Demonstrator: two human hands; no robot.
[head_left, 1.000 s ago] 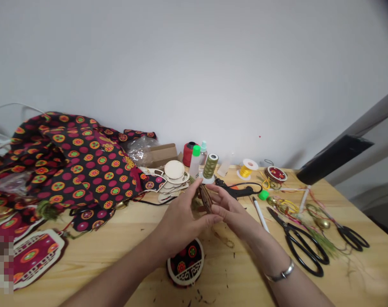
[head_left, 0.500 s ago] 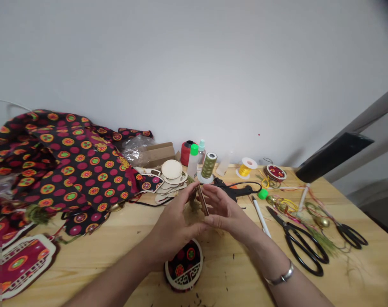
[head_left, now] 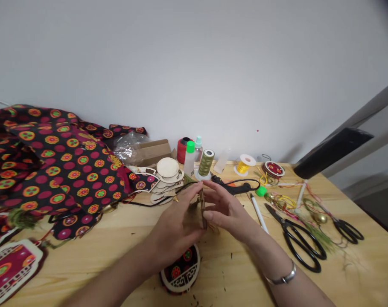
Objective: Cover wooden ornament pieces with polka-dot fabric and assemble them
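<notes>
**Thin piece held edge-on between two hands**

Both hands are curved around one thin piece (head_left: pixel 202 205), held nearly upright just above the worktop (head_left: pixel 240 279) with its edge towards the viewer. The left hand (head_left: pixel 176 221) seems to grip it by the top and bottom edges, fingers above and thumb below. The right hand (head_left: pixel 232 213) presses its thumb to the near side, its fingers arched behind; exactly where those touch is hard to see.

The piece looks flat, stiff and light, probably thin layered board, so it should not sag. The rim is the best hold: fingertips at opposite edges, with light pressure, since thin board might crack or its layers part if squeezed across the face. Its faces are mostly hidden, so their slip cannot be told.

Below the left hand, partly covered by it, lies a patterned disc (head_left: pixel 182 275). Just beyond the fingers are a glue gun (head_left: pixel 243 188) and a green spool (head_left: pixel 206 163); beyond the left hand, a stack of blanks (head_left: pixel 167 167). Right of the right hand lie a pen (head_left: pixel 258 213) and, farther out, scissors (head_left: pixel 301 243). Well left of the left hand, patterned fabric (head_left: pixel 68 157) is heaped.
</notes>
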